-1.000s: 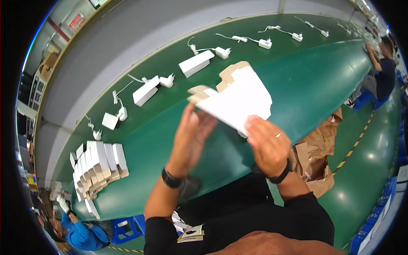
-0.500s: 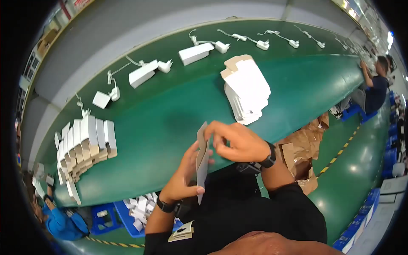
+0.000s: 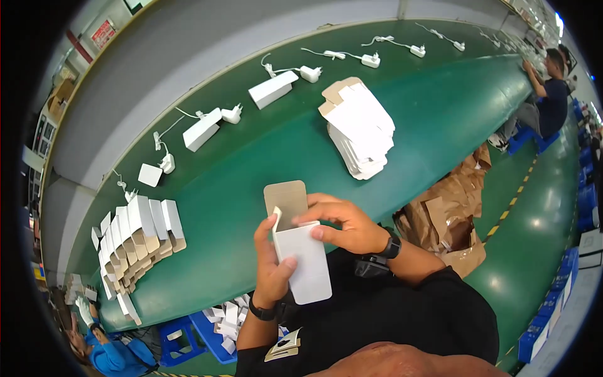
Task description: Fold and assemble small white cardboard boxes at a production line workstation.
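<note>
A small white cardboard box [image 3: 304,264] stands between my hands, its top open and a tall flap with a brown-grey inner face raised at the back. My left hand [image 3: 272,269] is wrapped round its left side, thumb on the front panel. At the upper right edge, my right hand [image 3: 348,227] pinches the box, thumb on the front and fingers over the opening. Beyond them on the green table lies a stack of flat white cartons [image 3: 361,129]. To the left stand several folded white boxes [image 3: 141,223] in packed rows, their brown insides showing.
White power adapters [image 3: 309,74] with cables line the far strip, some beside white boxes [image 3: 273,89]. A blue bin [image 3: 210,336] of small white pieces sits below the table's near edge. Brown paper [image 3: 449,213] lies at right. Co-workers sit at far right [image 3: 545,94] and lower left [image 3: 116,352].
The flat, edge-on carton has been opened into a box shape and turned with its front panel toward me. My right hand has moved from beside it onto its upper edge.
</note>
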The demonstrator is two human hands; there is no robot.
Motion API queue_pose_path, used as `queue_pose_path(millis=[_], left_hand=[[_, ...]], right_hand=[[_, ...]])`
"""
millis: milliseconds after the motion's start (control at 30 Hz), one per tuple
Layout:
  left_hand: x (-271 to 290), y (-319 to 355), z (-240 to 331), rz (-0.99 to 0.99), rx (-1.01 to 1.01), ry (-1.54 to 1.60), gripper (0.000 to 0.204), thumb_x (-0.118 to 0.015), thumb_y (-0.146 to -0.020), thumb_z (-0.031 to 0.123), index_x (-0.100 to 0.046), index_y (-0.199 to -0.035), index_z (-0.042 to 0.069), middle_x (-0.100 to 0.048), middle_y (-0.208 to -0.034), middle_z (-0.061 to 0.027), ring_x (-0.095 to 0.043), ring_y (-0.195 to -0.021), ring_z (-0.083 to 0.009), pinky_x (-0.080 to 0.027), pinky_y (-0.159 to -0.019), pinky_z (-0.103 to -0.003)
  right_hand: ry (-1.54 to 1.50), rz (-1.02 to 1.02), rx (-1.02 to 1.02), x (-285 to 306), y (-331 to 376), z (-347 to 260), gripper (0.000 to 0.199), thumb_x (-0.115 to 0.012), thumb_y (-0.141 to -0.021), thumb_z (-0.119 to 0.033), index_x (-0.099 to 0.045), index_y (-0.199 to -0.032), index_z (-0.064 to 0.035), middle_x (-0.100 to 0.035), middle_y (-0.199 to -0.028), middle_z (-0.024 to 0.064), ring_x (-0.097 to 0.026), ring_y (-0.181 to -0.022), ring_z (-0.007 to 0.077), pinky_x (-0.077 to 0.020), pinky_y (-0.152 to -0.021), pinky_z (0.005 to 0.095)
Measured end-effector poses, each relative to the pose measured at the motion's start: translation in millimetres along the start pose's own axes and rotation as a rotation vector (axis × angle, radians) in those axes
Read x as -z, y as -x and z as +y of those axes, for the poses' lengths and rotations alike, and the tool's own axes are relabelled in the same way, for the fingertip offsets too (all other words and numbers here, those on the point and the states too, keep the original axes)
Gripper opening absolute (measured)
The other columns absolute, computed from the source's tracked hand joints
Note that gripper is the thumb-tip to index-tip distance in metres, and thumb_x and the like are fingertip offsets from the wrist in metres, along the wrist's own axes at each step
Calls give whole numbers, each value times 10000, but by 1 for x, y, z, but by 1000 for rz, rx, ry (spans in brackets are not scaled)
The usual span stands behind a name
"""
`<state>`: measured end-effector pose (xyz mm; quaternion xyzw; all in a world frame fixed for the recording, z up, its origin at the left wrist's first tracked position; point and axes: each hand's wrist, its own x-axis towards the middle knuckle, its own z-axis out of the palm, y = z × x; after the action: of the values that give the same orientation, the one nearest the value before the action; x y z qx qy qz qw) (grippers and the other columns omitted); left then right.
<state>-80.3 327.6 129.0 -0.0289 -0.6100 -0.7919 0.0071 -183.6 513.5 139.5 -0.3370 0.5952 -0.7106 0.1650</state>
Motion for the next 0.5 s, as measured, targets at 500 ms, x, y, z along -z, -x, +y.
queue_pose_path(millis=[500], left_hand=[[2,11,-15,-75,-124,-180,854,-641,-917,145,-56,-1538,100,-529,-1254,-212,-556,-1102,-242,-431,-972,-390]], right_hand=[[-41,-39,153,-7,-3,19,170,-684,-874,-4,-687,-1044,8,-678,-1070,160,-660,-1029,259,-525,-888,349]])
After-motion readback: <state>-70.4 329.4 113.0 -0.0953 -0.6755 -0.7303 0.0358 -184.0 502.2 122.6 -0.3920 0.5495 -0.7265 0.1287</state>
